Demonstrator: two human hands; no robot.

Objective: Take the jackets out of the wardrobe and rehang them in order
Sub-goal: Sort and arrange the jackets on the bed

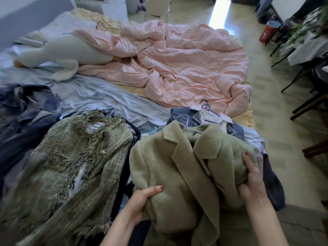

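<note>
The green coat [177,166] is held on the bed [99,93], gripped by the left hand [142,199] and right hand [252,180]; its hanger [188,128], seemingly inside, should be kept seated when lifted.

soft daylight, your doorway [221,9] glare blows out the floor [276,110], wide-angle bend, edges smeared, plant [308,27] blurry

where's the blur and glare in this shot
Head view: motion blur smears the left edge over the dark denim jackets and the top right around the plant; glare blows out the floor strip by the doorway; the fleece coat held by both hands stays fairly sharp; wide-angle bending curves the edges.
</note>
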